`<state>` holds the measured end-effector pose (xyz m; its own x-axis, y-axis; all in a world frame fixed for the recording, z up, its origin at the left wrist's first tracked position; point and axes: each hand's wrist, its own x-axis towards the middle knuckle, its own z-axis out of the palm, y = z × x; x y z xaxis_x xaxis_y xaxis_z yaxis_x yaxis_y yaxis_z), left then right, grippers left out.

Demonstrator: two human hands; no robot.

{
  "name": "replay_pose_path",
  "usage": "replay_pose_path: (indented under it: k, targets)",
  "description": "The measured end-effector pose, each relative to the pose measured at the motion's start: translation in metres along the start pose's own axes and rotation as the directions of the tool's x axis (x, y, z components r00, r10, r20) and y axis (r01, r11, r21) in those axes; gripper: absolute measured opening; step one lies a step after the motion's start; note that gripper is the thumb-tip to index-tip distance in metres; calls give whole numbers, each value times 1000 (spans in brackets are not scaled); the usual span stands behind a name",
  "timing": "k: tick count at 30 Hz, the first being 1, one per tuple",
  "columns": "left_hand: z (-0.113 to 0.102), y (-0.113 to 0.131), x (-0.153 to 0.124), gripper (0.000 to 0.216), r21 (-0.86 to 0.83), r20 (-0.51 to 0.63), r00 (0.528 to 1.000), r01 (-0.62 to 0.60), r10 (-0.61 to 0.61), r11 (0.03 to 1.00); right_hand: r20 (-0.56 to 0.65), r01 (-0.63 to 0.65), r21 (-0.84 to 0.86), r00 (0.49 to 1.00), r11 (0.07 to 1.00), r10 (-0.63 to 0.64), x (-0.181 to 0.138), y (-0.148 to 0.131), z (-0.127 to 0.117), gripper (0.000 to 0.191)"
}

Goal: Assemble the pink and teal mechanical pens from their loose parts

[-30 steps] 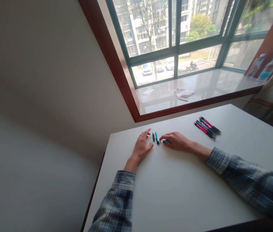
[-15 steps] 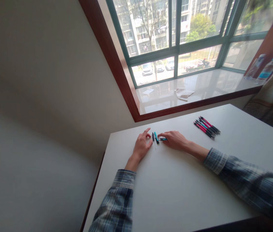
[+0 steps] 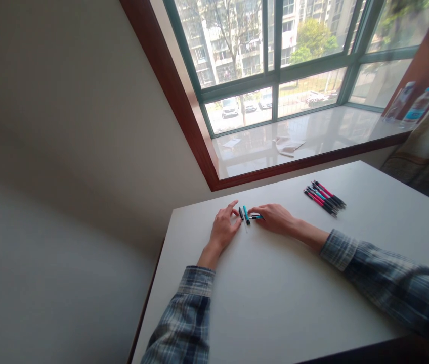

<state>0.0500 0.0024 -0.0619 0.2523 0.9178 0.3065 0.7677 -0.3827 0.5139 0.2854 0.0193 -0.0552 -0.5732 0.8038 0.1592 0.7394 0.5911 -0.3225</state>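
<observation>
Two short pen parts lie on the white table (image 3: 275, 283) between my hands: a small black piece (image 3: 241, 213) and a teal barrel piece (image 3: 246, 215). A thin pale refill lies just below them. My left hand (image 3: 223, 228) rests on the table with fingers spread, thumb and forefinger close to the black piece. My right hand (image 3: 275, 219) lies curled on the table, its fingertips pinching another teal pen part (image 3: 257, 217) that points toward the loose pieces.
A bunch of several pink, teal and black pens (image 3: 324, 197) lies at the table's far right. Beyond is a white window sill (image 3: 313, 136) with a folded cloth (image 3: 287, 145) and two bottles (image 3: 410, 103) at its right end.
My right hand has slid slightly left with the teal pen part, closer to the loose pieces. The left thumb has closed in toward the black piece.
</observation>
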Motion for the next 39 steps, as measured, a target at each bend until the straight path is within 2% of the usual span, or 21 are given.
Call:
replay_pose_path:
  k: [15, 33, 37, 39]
  targets:
    - [3, -3, 2, 62, -22, -30, 1000, -10, 10, 1000, 47, -33, -36, 998, 999, 34, 3, -3, -4, 50]
    - [0, -5, 0, 73, -60, 7, 1000, -21, 21, 998, -11, -13, -9, 1000, 1000, 13, 1, 3, 5, 48]
    - [0, -4, 1, 65, -65, -59, 998, -41, 38, 997, -61, 31, -1, 998, 1000, -31, 0, 8, 5, 37]
    - [-2, -2, 2, 57, -44, -128, 990, -58, 52, 997, -140, 77, 42, 988, 996, -70, -1, 9, 2, 26]
